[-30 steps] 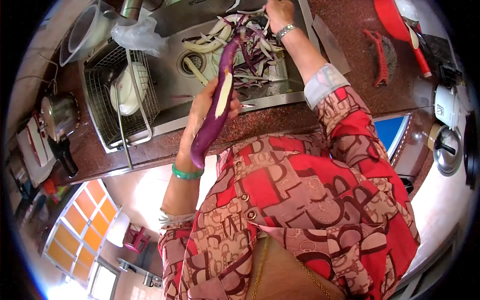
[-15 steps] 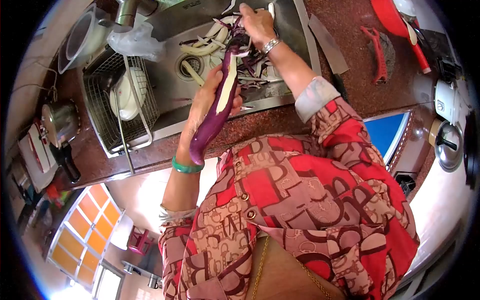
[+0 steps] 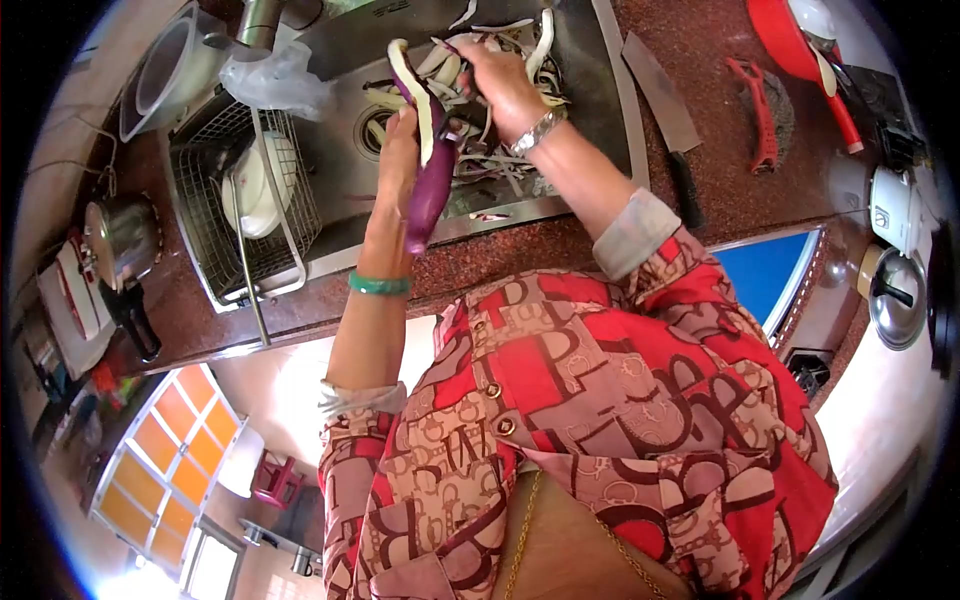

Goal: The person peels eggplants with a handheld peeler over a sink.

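Note:
A long purple eggplant is gripped in my left hand over the near side of the sink. A pale peeled stripe runs down from its far end, while the near end is still purple. My right hand is just beyond it to the right, fingers curled above the heap of purple and white peelings. A dark sliver shows by its fingertips; what the fingers hold is not clear. Pale peeled pieces lie under and around this hand, partly hidden by it.
A cleaver lies on the counter right of the sink, with a red-handled tool farther right. Left of the sink stand a wire rack holding a white bowl, a plastic bag and a pot.
The eggplant has moved away from my body and turned more upright, showing another part of its peeled stripe. My right hand has shifted slightly left and nearer, with its fingers more curled.

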`<state>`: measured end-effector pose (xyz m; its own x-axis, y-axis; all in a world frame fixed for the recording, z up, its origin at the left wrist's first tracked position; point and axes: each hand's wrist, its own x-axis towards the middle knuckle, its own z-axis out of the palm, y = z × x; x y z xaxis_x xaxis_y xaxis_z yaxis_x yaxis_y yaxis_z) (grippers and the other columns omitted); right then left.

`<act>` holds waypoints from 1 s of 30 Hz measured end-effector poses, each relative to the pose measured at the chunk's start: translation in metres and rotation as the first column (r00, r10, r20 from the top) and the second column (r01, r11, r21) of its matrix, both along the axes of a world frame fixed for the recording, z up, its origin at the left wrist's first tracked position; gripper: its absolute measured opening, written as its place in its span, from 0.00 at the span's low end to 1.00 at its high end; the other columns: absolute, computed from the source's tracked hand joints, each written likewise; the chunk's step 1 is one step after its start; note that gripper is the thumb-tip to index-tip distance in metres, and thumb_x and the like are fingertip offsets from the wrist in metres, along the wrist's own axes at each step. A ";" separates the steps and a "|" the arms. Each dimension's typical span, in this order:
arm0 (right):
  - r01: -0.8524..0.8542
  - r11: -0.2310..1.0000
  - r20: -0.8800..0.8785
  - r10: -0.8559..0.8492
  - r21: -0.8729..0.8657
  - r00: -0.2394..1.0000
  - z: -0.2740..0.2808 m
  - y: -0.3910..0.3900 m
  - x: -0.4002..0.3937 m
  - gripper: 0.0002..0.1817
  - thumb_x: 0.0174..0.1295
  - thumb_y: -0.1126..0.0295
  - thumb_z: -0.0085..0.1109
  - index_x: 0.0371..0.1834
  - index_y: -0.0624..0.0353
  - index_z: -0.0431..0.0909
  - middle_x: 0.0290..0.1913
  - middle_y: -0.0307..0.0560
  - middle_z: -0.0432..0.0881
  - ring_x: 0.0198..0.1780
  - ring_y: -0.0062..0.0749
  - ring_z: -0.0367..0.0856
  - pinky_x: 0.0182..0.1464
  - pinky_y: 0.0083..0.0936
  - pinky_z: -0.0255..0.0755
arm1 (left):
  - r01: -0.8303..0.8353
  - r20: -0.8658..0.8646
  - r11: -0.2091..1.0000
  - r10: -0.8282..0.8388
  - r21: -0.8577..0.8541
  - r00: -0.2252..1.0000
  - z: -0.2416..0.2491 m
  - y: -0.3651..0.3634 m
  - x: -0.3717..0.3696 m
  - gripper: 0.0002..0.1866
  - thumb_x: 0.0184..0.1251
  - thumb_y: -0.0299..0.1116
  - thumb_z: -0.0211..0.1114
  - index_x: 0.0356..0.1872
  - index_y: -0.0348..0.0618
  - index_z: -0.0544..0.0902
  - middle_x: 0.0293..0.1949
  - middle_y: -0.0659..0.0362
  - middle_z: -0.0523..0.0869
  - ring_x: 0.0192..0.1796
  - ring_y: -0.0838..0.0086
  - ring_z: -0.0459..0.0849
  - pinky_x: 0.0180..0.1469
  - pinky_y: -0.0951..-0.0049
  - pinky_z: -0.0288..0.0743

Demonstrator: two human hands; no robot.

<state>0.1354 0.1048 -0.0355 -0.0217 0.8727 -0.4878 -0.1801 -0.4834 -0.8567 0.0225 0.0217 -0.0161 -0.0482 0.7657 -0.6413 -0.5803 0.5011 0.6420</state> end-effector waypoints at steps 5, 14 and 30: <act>-0.104 0.992 0.077 0.099 0.070 0.992 0.029 -0.021 -0.007 0.21 0.57 0.57 0.55 0.15 0.62 0.70 0.17 0.42 0.73 0.19 0.26 0.68 0.25 0.29 0.63 | 0.029 -0.243 0.998 -0.015 0.053 0.970 0.014 0.008 0.006 0.18 0.72 0.44 0.43 0.42 0.40 0.73 0.34 0.60 0.78 0.26 0.75 0.77 0.29 0.75 0.75; 0.031 0.999 -0.126 -0.032 -0.006 0.992 -0.019 0.035 0.016 0.21 0.54 0.58 0.57 0.15 0.67 0.73 0.18 0.47 0.76 0.21 0.27 0.73 0.27 0.31 0.68 | 0.274 0.010 0.959 -0.275 0.070 0.961 0.062 -0.030 0.009 0.18 0.72 0.45 0.46 0.40 0.40 0.73 0.25 0.62 0.76 0.22 0.82 0.71 0.23 0.83 0.64; -0.015 0.967 0.383 -0.087 0.255 0.919 -0.024 0.032 0.019 0.26 0.54 0.54 0.55 0.16 0.72 0.73 0.16 0.53 0.75 0.19 0.37 0.72 0.29 0.39 0.66 | 0.450 -0.291 0.880 -0.395 0.151 0.871 0.055 -0.029 -0.001 0.21 0.71 0.47 0.47 0.51 0.39 0.69 0.27 0.61 0.75 0.20 0.82 0.70 0.19 0.83 0.62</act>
<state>0.1542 0.1368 -0.0596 0.1581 0.9629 -0.2185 0.1784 -0.2455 -0.9528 0.0215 -0.0072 0.0389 0.1762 0.8613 -0.4765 -0.1541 0.5022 0.8509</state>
